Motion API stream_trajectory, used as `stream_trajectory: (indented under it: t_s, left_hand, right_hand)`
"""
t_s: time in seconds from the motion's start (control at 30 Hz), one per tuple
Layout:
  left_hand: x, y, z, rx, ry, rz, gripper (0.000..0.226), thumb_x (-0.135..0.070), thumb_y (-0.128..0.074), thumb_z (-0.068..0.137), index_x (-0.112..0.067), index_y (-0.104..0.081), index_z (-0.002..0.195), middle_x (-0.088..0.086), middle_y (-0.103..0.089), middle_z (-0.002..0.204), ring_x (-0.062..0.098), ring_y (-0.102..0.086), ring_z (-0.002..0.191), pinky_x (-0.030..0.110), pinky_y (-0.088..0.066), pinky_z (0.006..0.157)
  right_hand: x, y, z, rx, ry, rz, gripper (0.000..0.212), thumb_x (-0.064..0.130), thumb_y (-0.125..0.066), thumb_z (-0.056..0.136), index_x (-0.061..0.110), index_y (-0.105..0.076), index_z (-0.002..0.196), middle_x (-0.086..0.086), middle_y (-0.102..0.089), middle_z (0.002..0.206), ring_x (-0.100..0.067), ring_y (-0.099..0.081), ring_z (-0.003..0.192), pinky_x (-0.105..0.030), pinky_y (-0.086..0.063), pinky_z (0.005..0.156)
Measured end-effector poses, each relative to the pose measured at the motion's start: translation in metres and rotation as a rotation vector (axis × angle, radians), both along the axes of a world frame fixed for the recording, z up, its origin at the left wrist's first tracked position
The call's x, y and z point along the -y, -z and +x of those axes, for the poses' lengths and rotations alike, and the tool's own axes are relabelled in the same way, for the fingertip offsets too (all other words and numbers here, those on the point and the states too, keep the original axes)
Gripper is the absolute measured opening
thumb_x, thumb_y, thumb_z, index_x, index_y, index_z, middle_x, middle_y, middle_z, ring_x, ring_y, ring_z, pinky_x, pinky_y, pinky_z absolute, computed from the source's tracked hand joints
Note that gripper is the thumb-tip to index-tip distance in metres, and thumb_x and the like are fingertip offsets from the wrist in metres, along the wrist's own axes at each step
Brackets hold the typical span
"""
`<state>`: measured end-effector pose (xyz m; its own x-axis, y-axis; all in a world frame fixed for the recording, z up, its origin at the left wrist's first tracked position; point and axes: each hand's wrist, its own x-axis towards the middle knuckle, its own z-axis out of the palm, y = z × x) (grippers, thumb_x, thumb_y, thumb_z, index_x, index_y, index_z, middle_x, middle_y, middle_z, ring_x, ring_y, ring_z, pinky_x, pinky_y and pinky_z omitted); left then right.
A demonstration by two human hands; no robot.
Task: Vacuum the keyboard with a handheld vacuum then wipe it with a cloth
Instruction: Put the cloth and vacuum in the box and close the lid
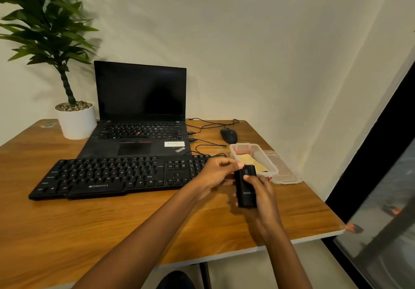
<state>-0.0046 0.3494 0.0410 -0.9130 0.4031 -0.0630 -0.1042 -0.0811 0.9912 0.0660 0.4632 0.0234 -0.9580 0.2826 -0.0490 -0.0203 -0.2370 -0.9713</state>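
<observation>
A black external keyboard (pixel 112 176) lies across the wooden table (pixel 89 226) in front of an open laptop. To its right, above the table, my right hand (pixel 261 195) grips a small black handheld vacuum (pixel 244 187), thumb on its front face. My left hand (pixel 216 173) pinches the vacuum's top end, covering the keyboard's right edge. Just behind the hands, a yellowish cloth (pixel 251 162) lies inside a clear plastic box (pixel 241 148).
The black laptop (pixel 139 118) stands open with a dark screen. A potted plant in a white pot (pixel 76 122) sits at the back left. A black mouse (pixel 229 135) and loose cables (pixel 208 145) lie at the back right. The box's lid (pixel 285 169) rests by the table's right edge.
</observation>
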Motion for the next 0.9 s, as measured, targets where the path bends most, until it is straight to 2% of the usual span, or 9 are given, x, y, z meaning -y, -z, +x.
stream_trajectory:
  t_s: [0.07, 0.13, 0.27, 0.37, 0.5, 0.6, 0.7, 0.8, 0.9]
  left_hand:
    - [-0.008, -0.009, -0.009, -0.011, -0.091, 0.008, 0.024, -0.021, -0.066, 0.086, -0.007, -0.066, 0.106, 0.007, -0.068, 0.102, 0.014, -0.065, 0.087, 0.021, -0.054, 0.06]
    - [-0.018, -0.02, -0.02, -0.027, -0.163, 0.019, 0.021, -0.018, -0.064, 0.088, -0.006, -0.066, 0.105, 0.009, -0.067, 0.103, 0.016, -0.066, 0.086, 0.023, -0.057, 0.059]
    - [-0.039, -0.028, -0.045, -0.092, -0.267, -0.021, 0.028, -0.019, -0.052, 0.096, -0.006, -0.059, 0.121, 0.013, -0.062, 0.117, 0.024, -0.064, 0.098, 0.029, -0.057, 0.072]
    - [-0.052, -0.02, -0.057, -0.254, -0.264, -0.303, 0.038, -0.009, -0.047, 0.096, -0.008, -0.048, 0.135, 0.011, -0.051, 0.136, 0.024, -0.05, 0.123, 0.034, -0.044, 0.098]
    - [-0.062, -0.001, -0.053, -0.271, -0.218, -0.446, 0.05, -0.002, -0.046, 0.094, -0.007, -0.036, 0.143, 0.009, -0.04, 0.146, 0.023, -0.04, 0.132, 0.03, -0.037, 0.103]
    - [-0.064, 0.008, -0.05, -0.226, -0.227, -0.399, 0.051, 0.003, -0.04, 0.094, -0.007, -0.035, 0.143, 0.01, -0.039, 0.147, 0.022, -0.037, 0.134, 0.026, -0.036, 0.101]
    - [-0.063, 0.009, -0.05, -0.188, -0.249, -0.346, 0.054, 0.009, -0.035, 0.092, -0.008, -0.036, 0.143, 0.01, -0.038, 0.147, 0.022, -0.035, 0.136, 0.03, -0.033, 0.107]
    - [-0.06, 0.011, -0.048, -0.176, -0.249, -0.312, 0.053, 0.009, -0.034, 0.092, -0.01, -0.038, 0.142, 0.008, -0.039, 0.147, 0.021, -0.035, 0.135, 0.03, -0.036, 0.104]
    - [-0.056, 0.011, -0.047, -0.163, -0.244, -0.255, 0.049, 0.006, -0.036, 0.094, -0.009, -0.041, 0.139, 0.008, -0.042, 0.144, 0.02, -0.042, 0.129, 0.025, -0.043, 0.093]
  right_hand:
    - [-0.009, -0.009, -0.016, -0.018, 0.093, 0.364, 0.048, 0.023, -0.068, 0.081, 0.018, -0.041, 0.12, -0.006, -0.054, 0.109, -0.012, -0.057, 0.085, -0.021, -0.049, 0.06]
    - [-0.019, -0.018, -0.037, -0.078, 0.166, 0.712, 0.062, 0.028, -0.076, 0.073, 0.02, -0.038, 0.122, -0.004, -0.05, 0.114, -0.014, -0.054, 0.095, -0.019, -0.046, 0.065]
    - [-0.035, -0.029, -0.081, -0.072, 0.33, 1.068, 0.059, 0.041, -0.073, 0.073, 0.015, -0.048, 0.119, -0.007, -0.058, 0.116, -0.023, -0.055, 0.105, -0.032, -0.051, 0.078]
    - [-0.049, -0.032, -0.107, 0.044, 0.352, 1.317, 0.054, 0.045, -0.071, 0.074, 0.015, -0.055, 0.116, -0.006, -0.064, 0.112, -0.024, -0.059, 0.101, -0.032, -0.05, 0.075]
    - [-0.053, -0.021, -0.125, 0.228, 0.119, 1.495, 0.046, 0.038, -0.071, 0.076, 0.015, -0.057, 0.113, -0.006, -0.065, 0.109, -0.022, -0.061, 0.096, -0.029, -0.047, 0.072]
    - [-0.05, -0.013, -0.127, 0.311, 0.024, 1.616, 0.044, 0.03, -0.07, 0.076, 0.013, -0.053, 0.114, -0.006, -0.064, 0.107, -0.022, -0.06, 0.096, -0.03, -0.044, 0.072]
    - [-0.05, -0.011, -0.13, 0.319, 0.007, 1.663, 0.04, 0.029, -0.069, 0.078, 0.014, -0.054, 0.111, -0.006, -0.063, 0.106, -0.022, -0.06, 0.096, -0.031, -0.045, 0.074]
    - [-0.055, -0.017, -0.13, 0.323, -0.032, 1.607, 0.036, 0.037, -0.069, 0.079, 0.013, -0.057, 0.103, -0.006, -0.065, 0.101, -0.02, -0.06, 0.09, -0.03, -0.045, 0.071]
    - [-0.077, -0.028, -0.123, 0.227, 0.165, 1.377, 0.031, 0.038, -0.067, 0.08, 0.01, -0.062, 0.092, -0.006, -0.065, 0.09, -0.02, -0.057, 0.078, -0.028, -0.042, 0.065]
